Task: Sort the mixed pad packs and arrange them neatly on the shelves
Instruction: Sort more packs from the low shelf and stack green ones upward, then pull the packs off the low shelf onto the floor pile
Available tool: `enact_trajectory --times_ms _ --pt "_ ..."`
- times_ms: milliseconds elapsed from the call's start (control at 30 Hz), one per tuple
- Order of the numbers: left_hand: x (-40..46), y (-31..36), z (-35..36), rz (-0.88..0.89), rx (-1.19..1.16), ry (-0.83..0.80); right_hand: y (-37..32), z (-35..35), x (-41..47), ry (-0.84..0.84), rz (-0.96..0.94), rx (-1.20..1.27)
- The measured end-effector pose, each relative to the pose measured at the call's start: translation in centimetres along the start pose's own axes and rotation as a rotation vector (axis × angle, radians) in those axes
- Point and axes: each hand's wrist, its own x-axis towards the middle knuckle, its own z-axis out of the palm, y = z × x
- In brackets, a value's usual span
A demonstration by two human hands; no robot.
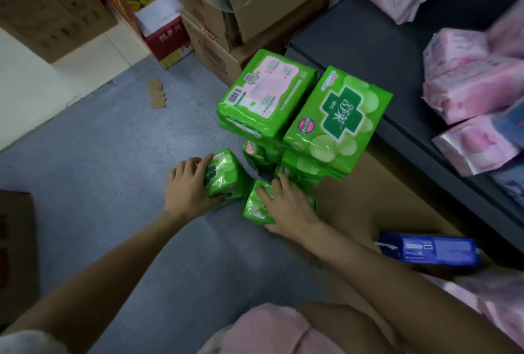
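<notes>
Curling our left hand (189,187) around one small green pack (224,175) and spreading our right hand (286,206) flat over another (256,206), both on the floor (113,155) below the green stacks (300,115), we should grip each squarely, then lift them to the dark shelf (363,41).

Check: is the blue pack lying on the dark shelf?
No, the blue pack lies on brown cardboard below the dark shelf.
</notes>
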Motion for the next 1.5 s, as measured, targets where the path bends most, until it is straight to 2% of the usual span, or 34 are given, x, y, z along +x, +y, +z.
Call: enact_trajectory --times_ms 100,167,300,400,467,533,633,733,900,1033,1100,1200,1300,1433,1500 --pt "1.4 1.5 1.5 -0.196 -0.045 -0.056 -0.5 2.0 0.1 0.040 -0.047 -0.013" --pt "1.6 2.6 2.7 -0.255 -0.078 -0.092 -1.1 3.1 -0.1 0.067 -0.018 0.007" --pt "1.6 4.7 3.5 -0.189 -0.079 -0.168 -1.3 3.8 -1.5 0.135 0.039 0.056" --pt "0.4 5.4 0.2 -0.172 0.058 -0.227 -0.7 3.0 -3.4 0.284 0.037 0.164" --pt "-1.2 6.2 -3.1 -0.047 0.107 -0.303 0.2 2.3 -5.3 0.330 0.029 0.243" --pt "-2.8 8.4 -6.5 0.161 0.009 -0.348 1.7 0.5 -7.6 0.300 0.042 0.289" --pt "-3.0 15.5 -10.9 0.502 -0.153 -0.329 5.5 -3.0 -12.1 0.201 0.148 0.291" --pt "-0.8 24.3 -12.7 0.703 -0.290 -0.281 10.5 -5.4 -16.9 0.309 0.311 0.325" --pt "5.9 37.1 -11.5 0.752 -0.444 -0.135 17.3 -7.8 -23.1 0.615 0.606 0.423" --pt "7.9 44.7 -9.3 0.619 -0.675 -0.049 22.0 -7.8 -26.3 0.818 0.821 0.485" --pt "7.5 46.1 -7.5 0.570 -0.838 -0.039 23.8 -6.8 -27.1 0.757 0.921 0.380" --pt "7.0 46.0 -4.5 0.665 -0.808 0.061 26.1 -5.5 -28.6 0.581 1.007 0.179" --pt "8.6 46.7 -3.8 0.818 -0.588 0.150 28.9 -5.3 -29.9 0.484 0.992 0.114" --pt "12.3 50.3 -6.2 0.913 -0.217 -0.003 31.6 -5.0 -30.6 0.304 1.052 0.110" --pt "13.5 51.1 -7.1 0.977 -0.061 0.004 32.2 -4.3 -30.4 0.230 1.126 0.077"
